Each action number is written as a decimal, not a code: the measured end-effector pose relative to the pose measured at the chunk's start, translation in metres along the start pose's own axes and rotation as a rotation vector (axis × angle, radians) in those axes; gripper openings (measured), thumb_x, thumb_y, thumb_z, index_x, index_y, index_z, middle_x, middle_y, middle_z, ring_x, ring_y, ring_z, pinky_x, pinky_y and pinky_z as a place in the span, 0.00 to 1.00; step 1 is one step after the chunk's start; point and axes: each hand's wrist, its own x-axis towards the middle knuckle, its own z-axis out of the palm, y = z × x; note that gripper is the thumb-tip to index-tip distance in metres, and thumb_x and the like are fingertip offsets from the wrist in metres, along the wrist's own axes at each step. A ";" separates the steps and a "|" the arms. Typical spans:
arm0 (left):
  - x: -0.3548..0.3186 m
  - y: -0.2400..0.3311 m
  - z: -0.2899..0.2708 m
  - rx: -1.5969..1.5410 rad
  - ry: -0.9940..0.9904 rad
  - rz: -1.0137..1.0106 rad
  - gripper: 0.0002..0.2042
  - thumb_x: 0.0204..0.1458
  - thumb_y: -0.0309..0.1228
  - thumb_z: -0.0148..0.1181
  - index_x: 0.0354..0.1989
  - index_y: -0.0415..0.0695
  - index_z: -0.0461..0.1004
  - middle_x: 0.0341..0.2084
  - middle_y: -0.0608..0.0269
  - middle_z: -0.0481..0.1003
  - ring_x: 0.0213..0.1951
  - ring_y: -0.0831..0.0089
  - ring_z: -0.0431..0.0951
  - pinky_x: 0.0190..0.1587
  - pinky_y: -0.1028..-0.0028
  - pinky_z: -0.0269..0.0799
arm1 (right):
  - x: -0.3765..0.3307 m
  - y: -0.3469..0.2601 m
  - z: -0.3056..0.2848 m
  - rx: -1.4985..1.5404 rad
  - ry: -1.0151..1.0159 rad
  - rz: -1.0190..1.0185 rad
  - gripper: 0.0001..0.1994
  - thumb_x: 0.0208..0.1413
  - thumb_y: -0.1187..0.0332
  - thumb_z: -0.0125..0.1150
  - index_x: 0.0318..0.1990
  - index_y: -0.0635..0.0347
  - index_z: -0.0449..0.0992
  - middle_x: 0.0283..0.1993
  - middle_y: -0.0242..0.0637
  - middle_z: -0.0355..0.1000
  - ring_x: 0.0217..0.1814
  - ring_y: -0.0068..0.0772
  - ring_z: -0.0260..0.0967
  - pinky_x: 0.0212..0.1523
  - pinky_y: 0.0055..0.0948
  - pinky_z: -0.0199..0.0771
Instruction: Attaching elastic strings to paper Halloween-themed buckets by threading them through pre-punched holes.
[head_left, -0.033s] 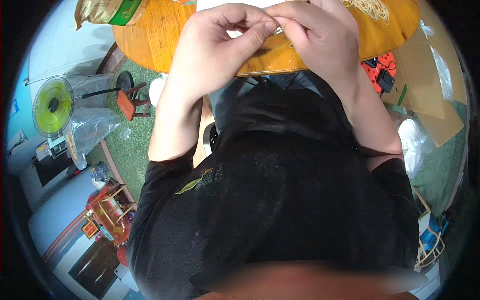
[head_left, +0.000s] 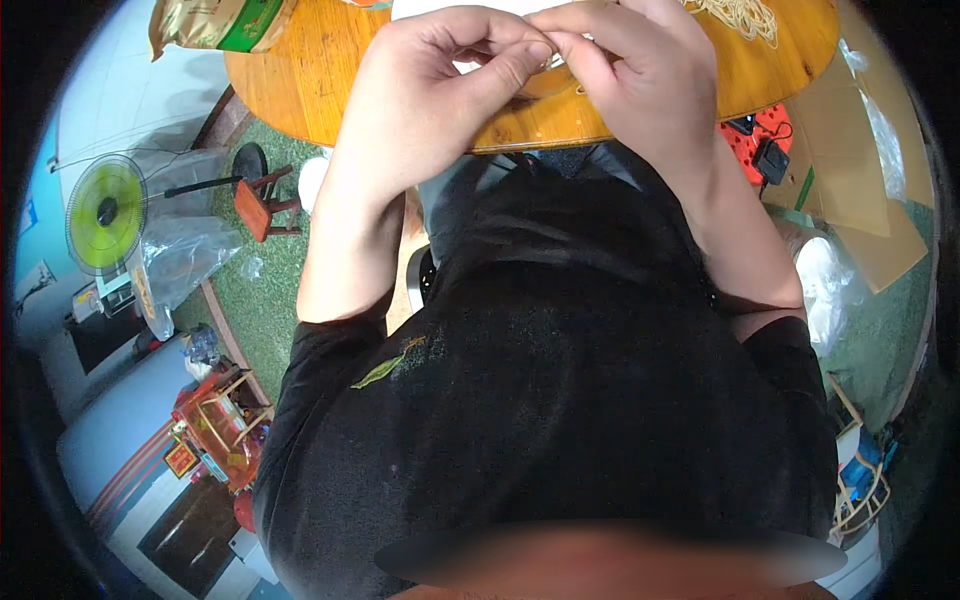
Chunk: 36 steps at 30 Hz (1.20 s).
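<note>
Wooden table bears pale cord right of the right hand. Both it and the left hand meet above the near edge, fingers pinched narrow; what they hold, I cannot tell.

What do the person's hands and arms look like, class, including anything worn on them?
The left hand and right hand are bare, with nothing visibly worn on them. The forearms are bare too. Black sleeves end near the elbows. They belong to a black shirt with a leaf-shaped, mostly green mark.
</note>
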 end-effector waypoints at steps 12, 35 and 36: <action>0.005 0.040 0.019 0.060 0.110 -0.233 0.04 0.62 0.22 0.64 0.40 0.32 0.81 0.32 0.64 0.83 0.34 0.81 0.80 0.39 0.79 0.76 | -0.053 0.003 0.024 0.509 0.192 0.399 0.06 0.56 0.82 0.70 0.39 0.66 0.81 0.33 0.25 0.77 0.33 0.10 0.72 0.36 0.13 0.71; 0.011 0.025 0.029 0.038 0.298 -0.160 0.07 0.57 0.17 0.66 0.43 0.32 0.80 0.31 0.64 0.82 0.34 0.82 0.79 0.38 0.80 0.76 | -0.063 0.021 0.049 0.399 0.232 0.134 0.05 0.55 0.82 0.67 0.37 0.62 0.81 0.39 0.37 0.82 0.37 0.24 0.80 0.38 0.23 0.79; 0.011 0.027 0.030 0.037 0.296 -0.160 0.07 0.57 0.17 0.66 0.43 0.32 0.80 0.31 0.64 0.82 0.34 0.82 0.79 0.38 0.80 0.76 | -0.064 0.021 0.050 0.527 0.249 0.262 0.03 0.58 0.81 0.66 0.37 0.63 0.81 0.41 0.36 0.82 0.36 0.20 0.79 0.38 0.20 0.78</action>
